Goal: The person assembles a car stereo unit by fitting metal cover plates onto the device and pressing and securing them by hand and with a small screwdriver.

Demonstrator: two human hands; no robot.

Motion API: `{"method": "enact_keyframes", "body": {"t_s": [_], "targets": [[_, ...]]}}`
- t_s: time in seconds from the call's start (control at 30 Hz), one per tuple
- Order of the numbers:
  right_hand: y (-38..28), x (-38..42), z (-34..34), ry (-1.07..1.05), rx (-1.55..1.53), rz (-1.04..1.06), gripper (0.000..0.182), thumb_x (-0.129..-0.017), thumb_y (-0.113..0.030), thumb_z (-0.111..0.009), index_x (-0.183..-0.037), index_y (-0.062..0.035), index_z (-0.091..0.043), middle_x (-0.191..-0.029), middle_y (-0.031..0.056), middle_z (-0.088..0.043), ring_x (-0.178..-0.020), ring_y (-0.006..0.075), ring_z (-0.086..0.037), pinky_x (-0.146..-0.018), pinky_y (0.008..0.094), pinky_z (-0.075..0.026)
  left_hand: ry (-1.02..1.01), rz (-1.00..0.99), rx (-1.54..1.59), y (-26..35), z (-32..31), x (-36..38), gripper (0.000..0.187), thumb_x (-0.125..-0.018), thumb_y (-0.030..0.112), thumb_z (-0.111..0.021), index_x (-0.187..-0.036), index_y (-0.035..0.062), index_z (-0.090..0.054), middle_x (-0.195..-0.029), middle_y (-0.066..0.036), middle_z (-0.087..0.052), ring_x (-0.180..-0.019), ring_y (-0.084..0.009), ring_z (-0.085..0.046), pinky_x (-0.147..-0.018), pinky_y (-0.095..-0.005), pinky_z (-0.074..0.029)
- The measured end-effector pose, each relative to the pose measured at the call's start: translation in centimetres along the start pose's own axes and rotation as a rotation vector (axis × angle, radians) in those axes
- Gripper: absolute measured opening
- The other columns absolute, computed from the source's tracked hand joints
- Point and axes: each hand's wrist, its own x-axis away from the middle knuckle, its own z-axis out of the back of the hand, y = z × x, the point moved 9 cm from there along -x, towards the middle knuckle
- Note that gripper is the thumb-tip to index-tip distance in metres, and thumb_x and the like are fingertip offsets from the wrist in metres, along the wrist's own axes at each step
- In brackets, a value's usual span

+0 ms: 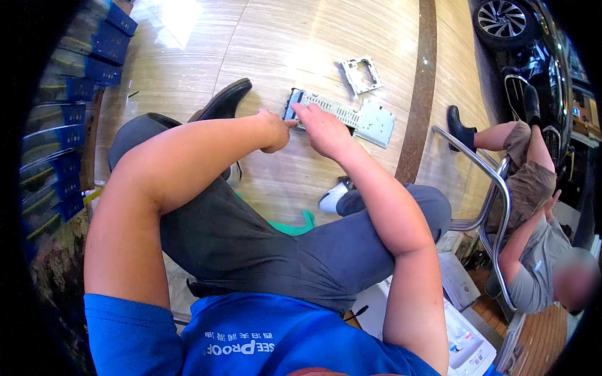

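Note:
A flat metal electronic unit (342, 114) with a slotted casing and a dark end lies on the tiled floor in front of me. My right hand (326, 130) reaches over its near side, fingers bent onto the casing by the dark end. Close beside it, my left hand (275, 133) is closed with curled fingers, the index fingertip against the unit's near edge. Whether anything small is inside that hand is hidden. A pale metal plate (377, 123) extends from under the unit's right end. Farther off lies a metal frame (362, 76) with a large opening.
My black shoe (224, 99) is left of the unit; a black-and-white shoe (335, 195) is nearer my right knee. Blue boxes (66, 138) are stacked at left. At right, another person (530, 182) sits beside a chrome tube frame (498, 182), near a black car (533, 37).

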Motion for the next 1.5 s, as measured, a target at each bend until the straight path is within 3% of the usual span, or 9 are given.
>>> {"method": "enact_keyframes", "body": {"t_s": [0.2,0.3,0.47,0.53,0.57,0.63,1.1,1.3,1.5], "targets": [[1.0,-0.3,-0.4,-0.033,0.03,-0.089,0.056,-0.083,0.003,-0.053,-0.137,-0.01,-0.045,-0.115,0.0182,-0.061,-0.106,0.036,-0.062,-0.089,0.0456,-0.052,-0.025,-0.007,-0.008,0.1,0.7,1.1,0.051,-0.083,0.01,-0.066,-0.134,0.0123,-0.059,-0.163,-0.006,-0.021,-0.129,-0.0313,-0.053,-0.095,-0.0471,-0.052],[0.2,-0.1,-0.1,0.027,0.02,0.009,0.053,-0.084,0.003,-0.053,-0.135,-0.0096,-0.047,-0.113,0.0176,-0.062,-0.104,0.0364,-0.063,-0.087,0.0465,-0.052,-0.028,-0.007,-0.02,0.1,0.3,0.4,0.05,-0.085,0.011,-0.064,-0.135,0.0127,-0.059,-0.164,-0.006,-0.02,-0.13,-0.0314,-0.053,-0.095,-0.0468,-0.051],[0.6,-0.4,-0.5,-0.107,0.072,-0.098,0.052,-0.086,0.0,-0.052,-0.137,-0.0096,-0.047,-0.12,0.0177,-0.06,-0.108,0.0352,-0.062,-0.088,0.0455,-0.052,-0.029,-0.015,-0.002,0.1,0.3,0.3,0.049,-0.086,0.012,-0.064,-0.134,0.0127,-0.059,-0.164,-0.006,-0.02,-0.13,-0.0317,-0.053,-0.096,-0.0466,-0.051],[0.8,-0.5,-0.6,-0.101,0.064,-0.111,0.052,-0.086,-0.001,-0.053,-0.137,-0.0097,-0.047,-0.12,0.0182,-0.06,-0.107,0.0353,-0.062,-0.088,0.0456,-0.052,-0.113,0.011,0.054,0.0,-0.2,0.2,0.076,-0.08,0.008,-0.071,-0.15,0.0183,-0.042,-0.166,0.002,-0.01,-0.14,-0.0308,-0.042,-0.103,-0.0591,-0.039],[1.0,-0.5,-0.7,-0.096,0.055,-0.124,0.051,-0.087,-0.001,-0.053,-0.137,-0.0097,-0.047,-0.12,0.0186,-0.06,-0.107,0.0354,-0.062,-0.088,0.0457,-0.052,-0.112,0.011,0.052,0.0,-0.2,0.4,0.076,-0.08,0.008,-0.071,-0.15,0.0183,-0.042,-0.166,0.002,-0.01,-0.14,-0.0308,-0.042,-0.103,-0.0591,-0.039],[0.6,-0.2,-0.5,-0.022,0.031,-0.056,0.049,-0.088,-0.002,-0.052,-0.136,-0.0094,-0.047,-0.117,0.0188,-0.061,-0.105,0.036,-0.063,-0.087,0.0464,-0.052,-0.009,-0.036,-0.003,0.3,0.6,1.0,0.048,-0.085,0.01,-0.064,-0.133,0.0111,-0.059,-0.163,-0.007,-0.022,-0.128,-0.0316,-0.054,-0.096,-0.0468,-0.051],[-0.1,-0.1,0.2,0.034,0.001,0.017,0.049,-0.088,-0.003,-0.051,-0.136,-0.0088,-0.046,-0.113,0.019,-0.063,-0.103,0.0374,-0.063,-0.087,0.047,-0.052,0.02,-0.027,0.011,0.1,0.5,0.8,0.049,-0.084,0.01,-0.064,-0.133,0.0115,-0.059,-0.163,-0.008,-0.021,-0.129,-0.0321,-0.053,-0.097,-0.0474,-0.05],[1.1,-0.5,-0.5,-0.079,0.022,-0.127,0.053,-0.087,-0.001,-0.053,-0.138,-0.0095,-0.045,-0.116,0.0192,-0.061,-0.108,0.0363,-0.061,-0.09,0.0459,-0.051,0.004,-0.019,-0.003,0.1,0.5,0.9,0.048,-0.085,0.01,-0.063,-0.133,0.0113,-0.059,-0.162,-0.008,-0.023,-0.129,-0.0323,-0.053,-0.097,-0.0491,-0.05],[-0.1,0.0,-0.2,-0.088,0.04,-0.03,0.053,-0.086,0.0,-0.052,-0.138,-0.0094,-0.046,-0.116,0.019,-0.062,-0.107,0.0352,-0.062,-0.09,0.0449,-0.051,0.02,-0.021,0.008,0.1,0.3,0.6,0.05,-0.084,0.008,-0.063,-0.134,0.0106,-0.058,-0.162,-0.01,-0.023,-0.129,-0.0333,-0.053,-0.097,-0.0482,-0.05]]}}
